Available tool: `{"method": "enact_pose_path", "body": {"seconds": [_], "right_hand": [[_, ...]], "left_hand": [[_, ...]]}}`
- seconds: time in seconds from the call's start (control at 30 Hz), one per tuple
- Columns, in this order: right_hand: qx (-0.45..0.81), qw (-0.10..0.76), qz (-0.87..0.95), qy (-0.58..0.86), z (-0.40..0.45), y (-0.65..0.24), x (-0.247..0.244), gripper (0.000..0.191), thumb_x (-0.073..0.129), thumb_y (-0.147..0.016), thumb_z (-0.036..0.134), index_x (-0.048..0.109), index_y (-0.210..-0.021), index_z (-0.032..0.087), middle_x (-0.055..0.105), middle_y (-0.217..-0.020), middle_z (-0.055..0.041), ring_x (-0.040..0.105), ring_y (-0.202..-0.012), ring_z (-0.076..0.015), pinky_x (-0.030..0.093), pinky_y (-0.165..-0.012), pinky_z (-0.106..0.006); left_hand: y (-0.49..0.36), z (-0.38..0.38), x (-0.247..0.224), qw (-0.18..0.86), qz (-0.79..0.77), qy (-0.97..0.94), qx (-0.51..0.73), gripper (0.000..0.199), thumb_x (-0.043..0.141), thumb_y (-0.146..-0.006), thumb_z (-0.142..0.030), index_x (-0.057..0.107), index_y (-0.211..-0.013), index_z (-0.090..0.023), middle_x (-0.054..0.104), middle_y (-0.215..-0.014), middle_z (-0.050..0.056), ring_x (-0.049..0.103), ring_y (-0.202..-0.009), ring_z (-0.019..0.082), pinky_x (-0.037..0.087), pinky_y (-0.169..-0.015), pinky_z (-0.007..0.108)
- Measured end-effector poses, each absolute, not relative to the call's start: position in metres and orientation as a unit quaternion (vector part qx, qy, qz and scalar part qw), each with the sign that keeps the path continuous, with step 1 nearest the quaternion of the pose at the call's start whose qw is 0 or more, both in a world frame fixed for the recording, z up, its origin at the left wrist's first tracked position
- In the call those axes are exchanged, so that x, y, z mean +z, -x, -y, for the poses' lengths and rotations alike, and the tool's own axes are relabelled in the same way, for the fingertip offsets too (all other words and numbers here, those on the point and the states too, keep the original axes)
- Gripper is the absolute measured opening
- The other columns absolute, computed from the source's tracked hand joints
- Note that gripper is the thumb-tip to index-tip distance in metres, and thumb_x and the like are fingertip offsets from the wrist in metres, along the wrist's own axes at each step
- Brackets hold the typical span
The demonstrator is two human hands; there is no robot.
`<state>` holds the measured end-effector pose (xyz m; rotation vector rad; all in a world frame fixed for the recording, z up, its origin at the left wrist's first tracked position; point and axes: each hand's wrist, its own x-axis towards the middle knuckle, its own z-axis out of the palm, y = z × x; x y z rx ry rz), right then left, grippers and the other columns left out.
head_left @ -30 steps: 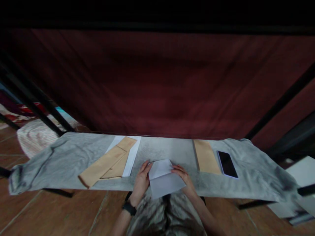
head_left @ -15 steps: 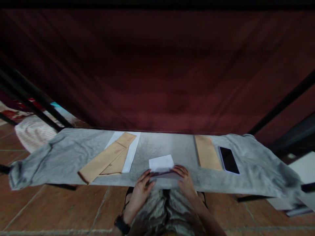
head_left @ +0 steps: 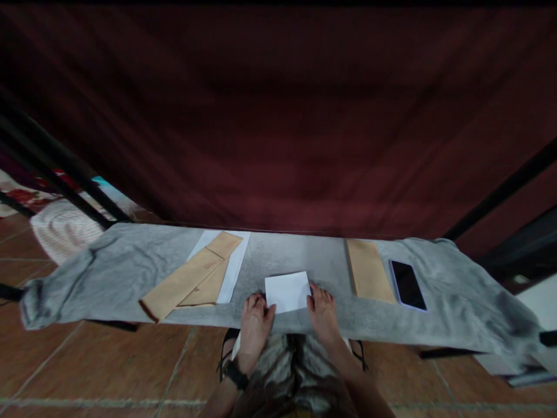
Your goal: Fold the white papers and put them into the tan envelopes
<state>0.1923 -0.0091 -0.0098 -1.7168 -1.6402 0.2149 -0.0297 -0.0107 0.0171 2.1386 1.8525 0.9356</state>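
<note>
A small folded white paper (head_left: 287,292) lies on the grey cloth in front of me. My left hand (head_left: 256,319) holds its lower left edge, the thumb on the near corner and the fingers curled beside it. At the right edge, my right hand (head_left: 322,307) pinches the paper between thumb and fingers. The paper now lies flat, with a pale face up; its underside is hidden.
Brown envelopes (head_left: 187,278) lie crossed over white sheets (head_left: 232,276) on the left. A stack of brown envelopes (head_left: 372,273) and a phone (head_left: 408,284) lie on the right. The grey cloth (head_left: 143,255) covers the narrow bench, backed by a dark red curtain (head_left: 278,145).
The near flap of the paper, raised and shaded between both hands before, has been folded over away from me and lies flat. Both hands have shifted to the paper's side edges.
</note>
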Motion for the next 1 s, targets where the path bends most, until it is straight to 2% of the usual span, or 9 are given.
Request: {"method": "enact_pose_path", "body": {"seconds": [0.13,0.23,0.33,0.37,0.5,0.67,0.83,1.0], "right_hand": [[0.031,0.303,0.661,0.686,0.013,-0.19,-0.008,0.045,0.039,-0.099,0.025,0.058,-0.139,0.016,0.068,-0.122,-0.0168,0.059,-0.113,-0.0328,0.043,-0.101,-0.051],[0.017,0.277,0.688,0.67,0.016,-0.191,-0.008,0.048,0.034,-0.101,0.023,0.054,-0.144,0.017,0.06,-0.141,-0.0157,0.053,-0.128,-0.0307,0.038,-0.109,-0.051],[0.01,0.267,0.705,0.657,0.019,-0.191,-0.01,0.05,0.032,-0.101,0.02,0.052,-0.146,0.018,0.055,-0.149,-0.0123,0.048,-0.137,-0.0282,0.031,-0.116,-0.051],[0.01,0.265,0.706,0.656,0.019,-0.191,-0.012,0.05,0.032,-0.101,0.019,0.052,-0.146,0.018,0.055,-0.149,-0.0118,0.047,-0.138,-0.0279,0.03,-0.117,-0.052],[0.026,0.283,0.707,0.648,0.019,-0.197,-0.015,0.048,0.032,-0.101,0.021,0.056,-0.143,0.017,0.057,-0.147,-0.0115,0.047,-0.139,-0.0267,0.031,-0.118,-0.051],[0.066,0.336,0.707,0.619,0.005,-0.184,-0.002,0.046,0.033,-0.103,0.028,0.059,-0.141,0.017,0.057,-0.148,-0.0114,0.048,-0.139,-0.0236,0.037,-0.118,-0.046],[0.105,0.264,0.779,0.559,-0.007,-0.158,0.009,0.047,0.032,-0.105,0.029,0.054,-0.146,0.02,0.054,-0.15,-0.0093,0.047,-0.142,-0.0215,0.036,-0.12,-0.046],[0.06,0.235,0.764,0.597,-0.005,-0.176,-0.001,0.05,0.036,-0.105,0.034,0.046,-0.152,0.02,0.045,-0.156,-0.0105,0.041,-0.146,-0.0248,0.028,-0.122,-0.051]], "left_hand": [[0.03,0.013,0.021,0.055,-0.632,-0.719,0.284,0.017,0.052,-0.093,-0.031,0.064,-0.097,-0.019,0.063,-0.101,0.011,0.059,-0.099,0.03,0.051,-0.09,0.048],[0.019,0.016,0.024,0.026,-0.644,-0.71,0.284,0.033,0.046,-0.096,-0.03,0.059,-0.123,-0.016,0.058,-0.133,0.019,0.053,-0.124,0.035,0.047,-0.1,0.054],[-0.004,0.016,0.02,0.042,-0.588,-0.765,0.261,0.048,0.041,-0.099,-0.03,0.045,-0.147,-0.02,0.038,-0.16,0.016,0.03,-0.149,0.034,0.037,-0.114,0.055],[-0.012,0.015,0.018,0.058,-0.564,-0.787,0.242,0.05,0.04,-0.1,-0.031,0.042,-0.15,-0.021,0.037,-0.162,0.014,0.027,-0.152,0.033,0.035,-0.116,0.055],[-0.033,0.01,0.009,0.082,-0.549,-0.813,0.175,0.053,0.038,-0.102,-0.038,0.042,-0.152,-0.021,0.041,-0.16,0.012,0.031,-0.151,0.03,0.029,-0.121,0.056],[-0.033,0.01,0.009,0.067,-0.544,-0.822,0.157,0.055,0.038,-0.101,-0.032,0.04,-0.154,-0.023,0.038,-0.162,0.01,0.028,-0.152,0.027,0.027,-0.123,0.053],[-0.024,0.011,0.011,0.063,-0.525,-0.838,0.136,0.058,0.037,-0.096,-0.019,0.04,-0.154,-0.016,0.042,-0.16,0.013,0.029,-0.152,0.027,0.025,-0.123,0.053],[0.003,0.015,0.009,0.08,-0.575,-0.788,0.203,0.056,0.037,-0.1,-0.028,0.038,-0.155,-0.017,0.042,-0.159,0.014,0.034,-0.15,0.027,0.025,-0.124,0.052]]}}
